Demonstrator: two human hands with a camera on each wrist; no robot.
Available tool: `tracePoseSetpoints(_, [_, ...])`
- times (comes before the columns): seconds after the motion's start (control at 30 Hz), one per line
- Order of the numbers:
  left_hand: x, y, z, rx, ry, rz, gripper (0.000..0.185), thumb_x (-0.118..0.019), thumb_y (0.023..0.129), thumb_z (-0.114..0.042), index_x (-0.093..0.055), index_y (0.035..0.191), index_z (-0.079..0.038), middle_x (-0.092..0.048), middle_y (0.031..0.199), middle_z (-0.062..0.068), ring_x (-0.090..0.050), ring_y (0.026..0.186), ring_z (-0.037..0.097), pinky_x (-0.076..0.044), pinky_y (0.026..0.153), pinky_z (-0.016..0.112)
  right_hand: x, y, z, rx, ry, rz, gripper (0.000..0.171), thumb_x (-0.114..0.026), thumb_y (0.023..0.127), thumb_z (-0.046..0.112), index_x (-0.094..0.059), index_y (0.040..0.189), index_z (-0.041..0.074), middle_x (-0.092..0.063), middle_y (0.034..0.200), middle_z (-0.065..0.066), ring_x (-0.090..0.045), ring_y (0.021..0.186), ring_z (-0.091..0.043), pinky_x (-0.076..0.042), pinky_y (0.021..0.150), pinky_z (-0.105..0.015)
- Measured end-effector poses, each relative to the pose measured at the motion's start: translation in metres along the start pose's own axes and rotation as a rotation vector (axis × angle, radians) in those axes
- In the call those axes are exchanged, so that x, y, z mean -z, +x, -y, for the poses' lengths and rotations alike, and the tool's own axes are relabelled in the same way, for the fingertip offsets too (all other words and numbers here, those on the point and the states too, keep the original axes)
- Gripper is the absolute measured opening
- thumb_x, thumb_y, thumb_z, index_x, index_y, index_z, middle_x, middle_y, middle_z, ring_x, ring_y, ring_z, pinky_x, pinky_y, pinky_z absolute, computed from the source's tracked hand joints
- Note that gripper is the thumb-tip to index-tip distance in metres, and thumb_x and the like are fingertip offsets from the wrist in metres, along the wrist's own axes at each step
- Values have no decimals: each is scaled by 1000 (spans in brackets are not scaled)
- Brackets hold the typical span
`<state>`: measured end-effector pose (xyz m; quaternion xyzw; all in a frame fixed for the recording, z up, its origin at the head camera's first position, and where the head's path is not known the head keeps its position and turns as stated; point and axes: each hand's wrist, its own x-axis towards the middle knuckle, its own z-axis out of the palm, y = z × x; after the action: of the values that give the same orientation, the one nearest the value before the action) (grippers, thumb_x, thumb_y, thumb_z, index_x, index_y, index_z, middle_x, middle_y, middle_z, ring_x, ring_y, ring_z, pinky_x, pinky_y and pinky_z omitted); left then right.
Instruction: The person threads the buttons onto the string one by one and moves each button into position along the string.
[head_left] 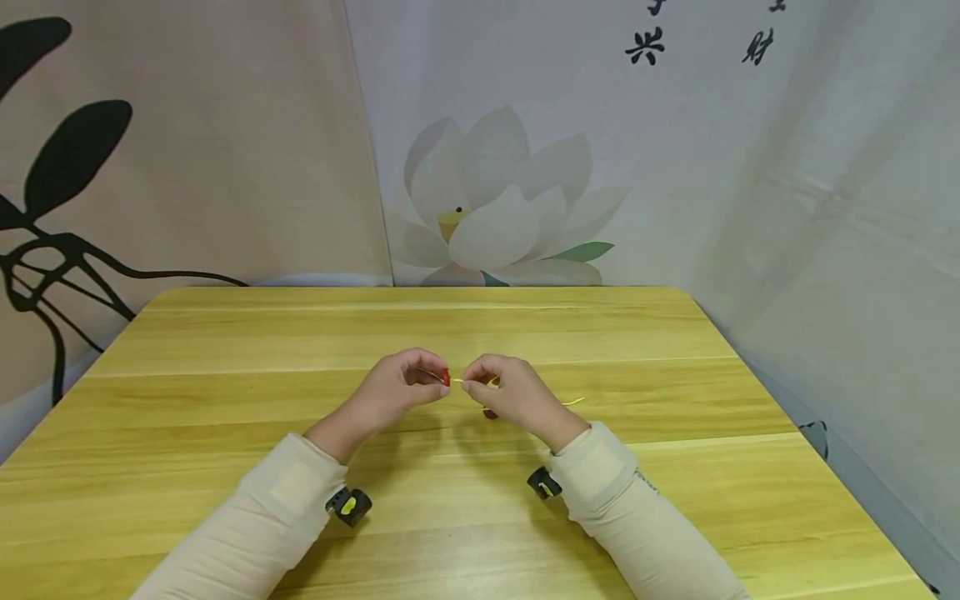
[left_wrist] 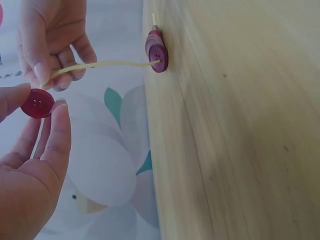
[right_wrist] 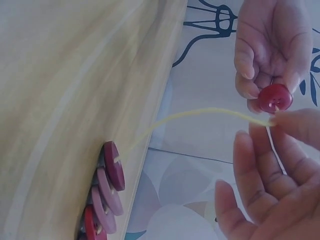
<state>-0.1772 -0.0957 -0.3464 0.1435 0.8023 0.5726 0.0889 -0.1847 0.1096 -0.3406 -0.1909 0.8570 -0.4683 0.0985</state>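
My left hand (head_left: 390, 387) holds a red button (left_wrist: 38, 103) by its rim between thumb and fingers. Facing it closely, my right hand (head_left: 517, 390) pinches a yellow string (right_wrist: 210, 111) between thumb and forefinger. In the right wrist view the string meets the button's face at a hole; how far it passes through, I cannot tell. From the right fingertips the string runs down to a row of strung buttons (right_wrist: 114, 166) on the table, dark red, pink and red, leaning on one another. The right hand mostly hides this row in the head view.
The wooden table (head_left: 450, 533) lies beneath both hands. A yellow string end (head_left: 573, 402) shows to the right of the right wrist. Behind the table hangs a pale cloth backdrop (head_left: 300, 167) with a printed flower. Dark wrist cameras (head_left: 349, 506) sit below the sleeves.
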Motion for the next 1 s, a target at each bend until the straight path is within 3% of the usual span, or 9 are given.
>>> tracePoseSetpoints(0.4, [-4,2,-1,-2,-13,14,27,-67,89,-8,-59,114,1,-63,106,11,-60,97,22,-52,83,33,0,-2,0,9,-4,7,13,-62,95,14,-67,102,5,-63,97,-5,-57,83,-21,-57,68,-39])
tracePoseSetpoints(0.73, [-4,1,-2,-23,-11,11,27,-67,89,-8,-60,113,1,-62,106,11,-60,98,23,-52,83,33,-1,-2,0,26,-50,12,14,-61,95,15,-67,103,4,-64,97,-4,-57,73,-15,-54,61,-28])
tracePoseSetpoints(1.0, [-5,0,-4,-30,2,10,28,-67,89,-8,-59,114,2,-62,107,11,-60,99,24,-52,83,34,-2,-2,1,29,-56,4,9,-61,95,15,-67,99,9,-64,96,-3,-57,72,-16,-53,60,-28])
